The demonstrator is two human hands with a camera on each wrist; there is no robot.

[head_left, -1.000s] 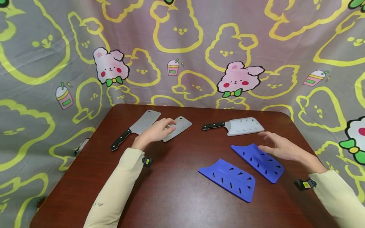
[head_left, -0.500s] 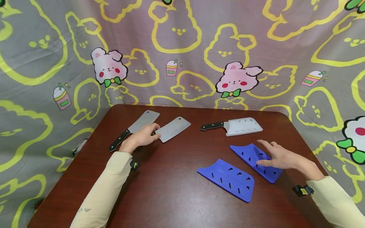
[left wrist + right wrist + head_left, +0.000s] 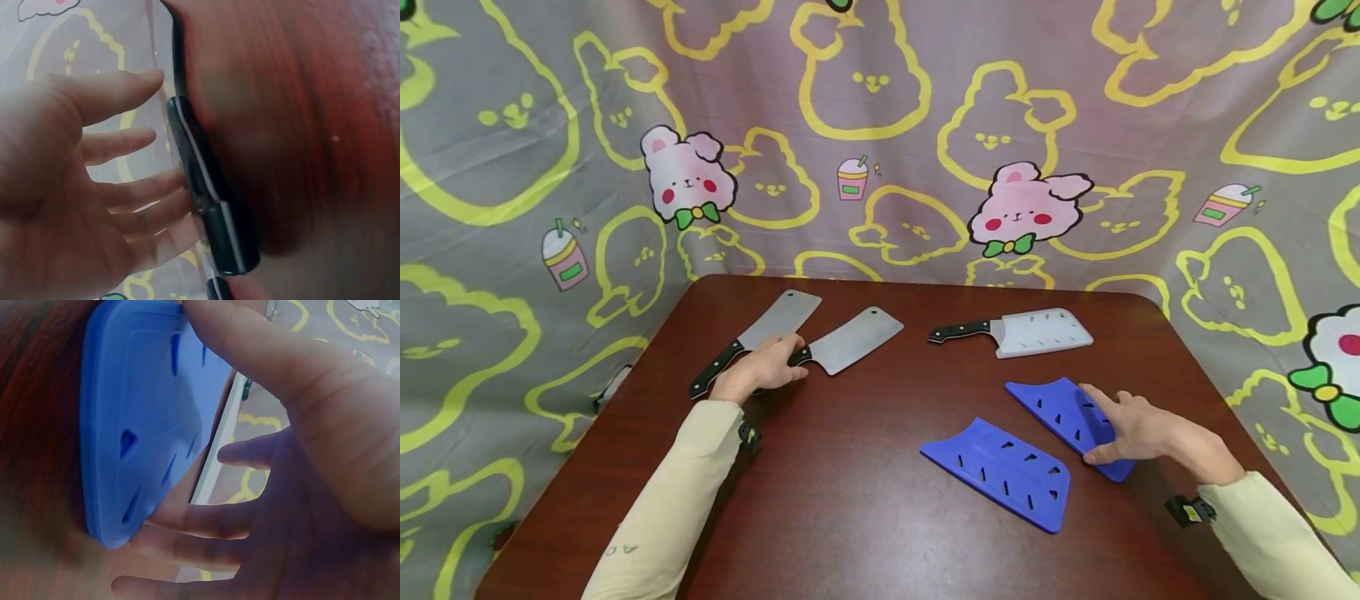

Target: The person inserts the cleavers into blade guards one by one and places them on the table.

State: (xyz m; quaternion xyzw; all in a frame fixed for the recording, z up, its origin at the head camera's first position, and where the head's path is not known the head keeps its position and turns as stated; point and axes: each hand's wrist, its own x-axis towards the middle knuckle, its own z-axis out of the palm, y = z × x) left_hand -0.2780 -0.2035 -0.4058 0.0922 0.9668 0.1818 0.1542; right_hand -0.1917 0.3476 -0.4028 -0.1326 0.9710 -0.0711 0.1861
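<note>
In the head view my left hand (image 3: pixel 765 367) is low over the black handle of a cleaver (image 3: pixel 859 340), whose bare blade points to the far right. The left wrist view has the thumb and fingers extended around the handle (image 3: pixel 200 162), the fingertips close to it or touching; which, I cannot tell. My right hand (image 3: pixel 1138 429) spans a blue slotted blade guard (image 3: pixel 1060 404) lying on the table. Its thumb is at the near edge and its fingers at the far edge in the right wrist view, where the guard (image 3: pixel 144 412) shows its slots and rounded end.
Another bare cleaver (image 3: pixel 778 321) lies left of the left hand. At the back right lies a cleaver in a whitish guard (image 3: pixel 1045 332). A second blue guard (image 3: pixel 1003 475) is on the brown table (image 3: pixel 850 500) nearer me. Patterned cloth (image 3: pixel 880 208) surrounds the table.
My left hand has moved left and back from over the blade onto the cleaver's handle. The right hand has come down and toward me, onto the farther blue guard.
</note>
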